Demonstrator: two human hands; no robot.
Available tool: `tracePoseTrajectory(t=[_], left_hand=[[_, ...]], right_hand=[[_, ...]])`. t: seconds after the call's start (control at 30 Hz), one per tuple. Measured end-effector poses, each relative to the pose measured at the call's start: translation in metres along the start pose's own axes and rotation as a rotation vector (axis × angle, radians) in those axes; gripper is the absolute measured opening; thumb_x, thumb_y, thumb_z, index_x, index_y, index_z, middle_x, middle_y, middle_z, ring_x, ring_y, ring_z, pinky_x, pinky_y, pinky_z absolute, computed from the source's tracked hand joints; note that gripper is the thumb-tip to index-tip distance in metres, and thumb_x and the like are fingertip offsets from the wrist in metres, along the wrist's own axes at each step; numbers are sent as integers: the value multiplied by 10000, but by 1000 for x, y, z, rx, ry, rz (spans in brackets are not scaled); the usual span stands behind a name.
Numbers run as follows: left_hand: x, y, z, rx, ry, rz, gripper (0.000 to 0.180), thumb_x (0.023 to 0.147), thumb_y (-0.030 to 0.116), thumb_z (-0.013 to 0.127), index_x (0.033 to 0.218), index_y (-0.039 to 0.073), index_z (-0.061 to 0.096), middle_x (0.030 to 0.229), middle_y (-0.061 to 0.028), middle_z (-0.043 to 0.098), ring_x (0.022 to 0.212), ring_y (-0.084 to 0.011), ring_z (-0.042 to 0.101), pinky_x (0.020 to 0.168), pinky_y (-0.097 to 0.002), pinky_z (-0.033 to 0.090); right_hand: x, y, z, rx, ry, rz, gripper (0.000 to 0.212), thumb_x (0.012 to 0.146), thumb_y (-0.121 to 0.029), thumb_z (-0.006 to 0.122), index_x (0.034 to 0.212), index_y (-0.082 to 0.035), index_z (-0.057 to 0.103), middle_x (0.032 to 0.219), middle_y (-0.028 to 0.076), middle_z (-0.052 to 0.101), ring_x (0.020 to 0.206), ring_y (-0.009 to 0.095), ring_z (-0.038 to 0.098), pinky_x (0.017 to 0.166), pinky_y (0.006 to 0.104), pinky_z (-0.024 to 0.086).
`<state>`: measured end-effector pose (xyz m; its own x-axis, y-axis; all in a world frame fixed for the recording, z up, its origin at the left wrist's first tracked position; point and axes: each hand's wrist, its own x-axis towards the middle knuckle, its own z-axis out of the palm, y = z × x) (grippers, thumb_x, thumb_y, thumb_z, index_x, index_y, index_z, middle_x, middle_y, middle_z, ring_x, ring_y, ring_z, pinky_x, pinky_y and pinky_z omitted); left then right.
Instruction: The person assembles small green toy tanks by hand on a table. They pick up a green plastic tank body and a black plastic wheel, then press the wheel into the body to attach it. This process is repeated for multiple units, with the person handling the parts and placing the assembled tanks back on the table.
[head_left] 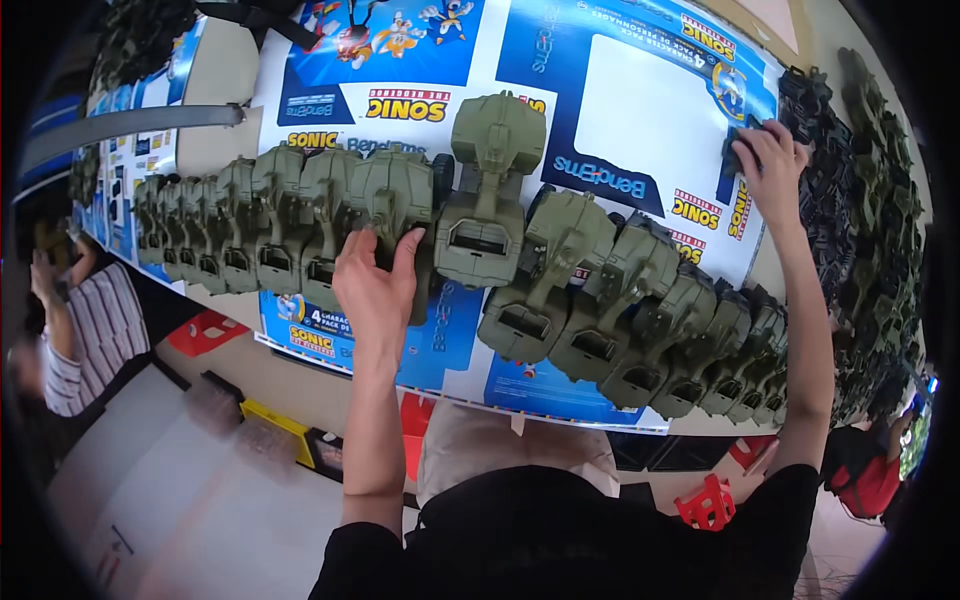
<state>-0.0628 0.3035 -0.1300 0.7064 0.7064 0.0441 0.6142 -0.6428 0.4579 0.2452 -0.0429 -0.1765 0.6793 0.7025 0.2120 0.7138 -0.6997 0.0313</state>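
A row of olive-green plastic toy vehicle bodies runs across the table from left to right. My left hand (376, 280) is closed with thumb and fingers on the near end of one green vehicle body (393, 190) left of the middle. Just right of it, another green vehicle body (490, 195) stands out farther back than its neighbours. At the far right, my right hand (772, 170) pinches a small dark part (742, 150) above the printed sheet. That part's exact kind is partly hidden by the fingers.
Blue and white printed sheets (620, 120) cover the table under the row. Piles of black parts (825, 180) and green parts (885, 220) lie along the right side. A grey strap-like bar (130, 130) crosses at left. A person in a striped top (100, 335) is at far left, red stools (707, 503) below.
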Motion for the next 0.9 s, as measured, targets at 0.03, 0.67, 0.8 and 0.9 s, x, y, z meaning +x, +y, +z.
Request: tracePoseTrajectory(t=[0.03,0.67,0.8,0.9], left_hand=[[-2,3,-4,-128,14,-24,387,749,223,770,670,-40,498,576,-79,463,541,-166,397,522,-297,356],[-76,-25,-63,-1458,-569,-379,708,865,436,594,1359,7,323,1290,-156,466,1013,-239,553,815,-348,511],[-85,-36,-63,-1371,-786,-326,760,799,473,666,1319,8,364,1234,-143,490,994,-239,558,801,-350,515],[-92,-34,-66,-1322,-837,-347,762,766,446,715,1292,2,389,1189,-151,522,990,-258,569,802,-362,515]], right_hand=[[-6,-11,-3,15,-3,-24,204,821,-223,640,986,-105,665,1000,23,648,1101,229,507,945,392,282],[6,-30,-22,370,122,844,257,842,-203,520,1053,-142,653,1018,144,644,948,331,609,821,399,477],[-42,4,-22,391,28,928,224,815,-200,555,974,-126,693,932,147,670,882,322,643,789,395,502],[-25,-33,-36,374,-136,983,282,794,-321,605,952,-99,680,843,160,672,791,318,659,732,394,518]])
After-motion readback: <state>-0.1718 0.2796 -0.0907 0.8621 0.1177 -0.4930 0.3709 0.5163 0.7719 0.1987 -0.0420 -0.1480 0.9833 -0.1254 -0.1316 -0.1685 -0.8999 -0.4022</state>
